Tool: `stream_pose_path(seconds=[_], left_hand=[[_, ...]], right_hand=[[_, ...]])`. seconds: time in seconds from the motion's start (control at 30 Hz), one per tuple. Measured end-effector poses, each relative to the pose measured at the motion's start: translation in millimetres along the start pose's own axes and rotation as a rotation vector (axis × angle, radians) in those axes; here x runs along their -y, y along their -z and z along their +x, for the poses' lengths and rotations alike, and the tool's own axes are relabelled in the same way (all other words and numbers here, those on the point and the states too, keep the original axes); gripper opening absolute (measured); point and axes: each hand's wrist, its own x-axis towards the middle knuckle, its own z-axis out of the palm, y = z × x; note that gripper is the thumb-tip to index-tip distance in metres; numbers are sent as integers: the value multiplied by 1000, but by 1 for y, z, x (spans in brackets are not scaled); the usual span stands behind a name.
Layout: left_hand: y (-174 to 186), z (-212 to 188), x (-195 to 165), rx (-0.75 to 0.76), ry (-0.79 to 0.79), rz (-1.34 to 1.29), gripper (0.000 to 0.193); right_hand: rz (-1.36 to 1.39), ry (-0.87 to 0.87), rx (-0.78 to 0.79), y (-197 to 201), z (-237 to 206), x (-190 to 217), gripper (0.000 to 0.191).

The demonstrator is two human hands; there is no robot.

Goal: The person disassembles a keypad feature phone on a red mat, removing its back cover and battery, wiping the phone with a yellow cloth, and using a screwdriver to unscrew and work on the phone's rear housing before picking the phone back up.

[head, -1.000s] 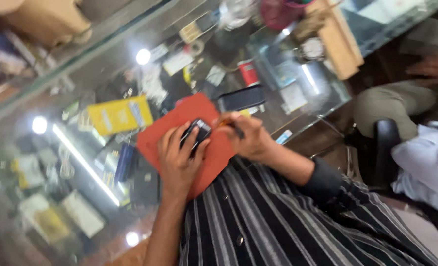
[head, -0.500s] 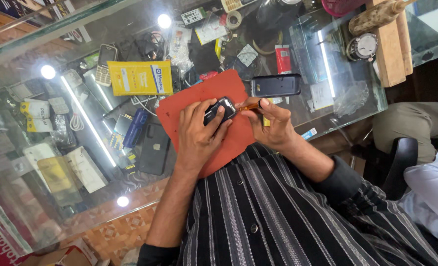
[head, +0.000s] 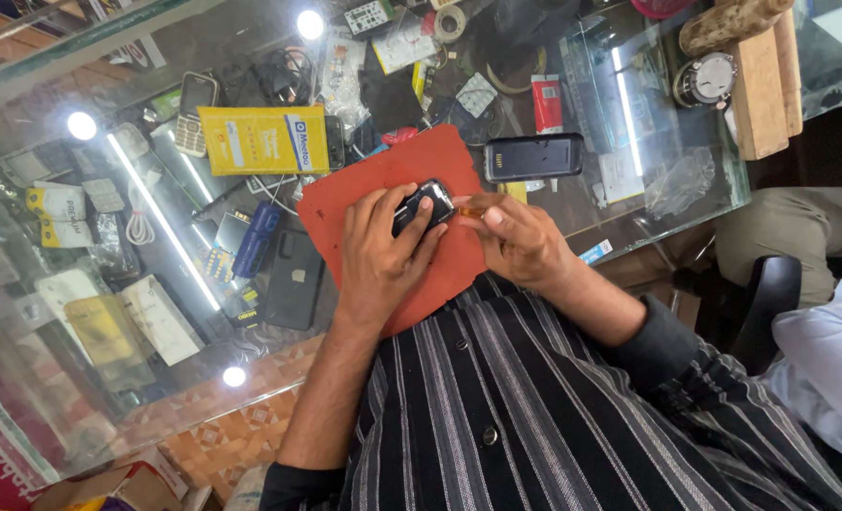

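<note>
Two hands work over one red mat (head: 397, 203): the left hand (head: 378, 255) and the right hand (head: 515, 241). One small dark phone (head: 423, 205) lies between them, with one orange-handled tool (head: 470, 212). One black phone body (head: 532, 157) lies apart, beside one yellow box (head: 265, 139), one keypad phone (head: 194, 114), one tape roll (head: 450, 23), one wooden block (head: 766, 80)

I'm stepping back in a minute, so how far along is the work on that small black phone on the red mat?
Done: a black back cover lies apart on the glass counter, so the phone looks opened. In hand: the left hand steadies the small black phone over the red mat, while the right hand holds an orange-handled tool against it. Left: the cover is not back on.
</note>
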Motion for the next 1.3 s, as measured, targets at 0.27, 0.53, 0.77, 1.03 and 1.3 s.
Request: stream_pose_path(seconds=[0.27, 0.53, 0.77, 1.03, 1.3], left_hand=[[1, 2, -1, 12, -56, 53, 37], [3, 3, -2, 23, -73, 34, 38], [3, 3, -2, 35, -65, 28, 40], [2, 3, -2, 1, -81, 47, 38], [1, 3, -1, 8, -81, 36, 37]], right_hand=[[120, -39, 55, 3, 8, 8, 83], [24, 43, 21, -6, 0, 2, 93], [-32, 29, 5, -4, 8, 12, 97], [61, -42, -67, -9, 5, 7, 88], [96, 8, -13, -3, 8, 11, 88]])
